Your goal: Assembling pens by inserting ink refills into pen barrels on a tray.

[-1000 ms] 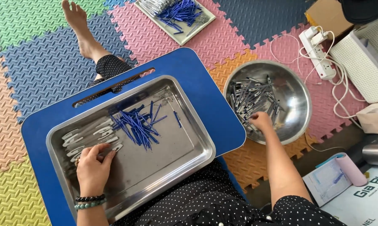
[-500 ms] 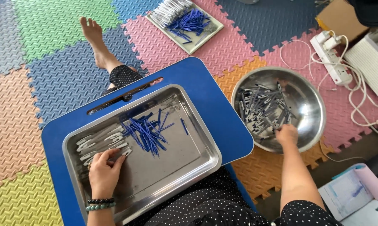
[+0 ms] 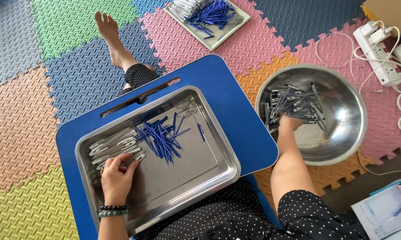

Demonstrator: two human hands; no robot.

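power strip (image 3: 378, 53), far tray (image 3: 209, 20), foam mats (image 3: 27, 111)

**Foam floor and what rests on it**

A floor of interlocking foam mats (image 3: 40, 58) in blue, green, pink, orange and yellow carries everything. A blue plastic lap tray (image 3: 236, 102) stands over the seated person's legs, and a rectangular steel pan (image 3: 218, 175) lies on it. Right of the pan, a round steel bowl (image 3: 342, 120) sits directly on the mats. Beyond both, a small flat tray (image 3: 240, 20) lies on a pink tile. A white power strip (image 3: 380, 55) with cords lies past the bowl, and papers (image 3: 387, 209) lie nearest the person's right side.
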